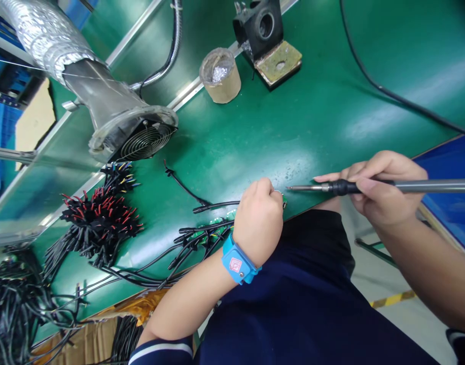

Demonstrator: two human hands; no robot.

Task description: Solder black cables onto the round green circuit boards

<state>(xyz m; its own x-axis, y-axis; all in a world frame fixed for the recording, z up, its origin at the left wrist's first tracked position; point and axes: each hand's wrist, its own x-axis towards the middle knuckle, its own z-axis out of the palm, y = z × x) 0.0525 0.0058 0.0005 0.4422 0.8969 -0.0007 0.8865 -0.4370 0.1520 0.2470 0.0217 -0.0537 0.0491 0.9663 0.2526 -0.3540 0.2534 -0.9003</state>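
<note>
They wear a blue wrist strap (236, 261) and a white-striped navy sleeve (159, 352).

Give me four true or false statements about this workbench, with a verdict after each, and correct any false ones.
1. The right hand holds a soldering iron. True.
2. The blue wrist strap is on the right wrist. False: it is on the wrist of the left hand.
3. A wire-guarded fan sits at the end of a foil duct. True.
4. The red-tipped wires lie in a cardboard box. False: they lie on the green bench mat.
</note>
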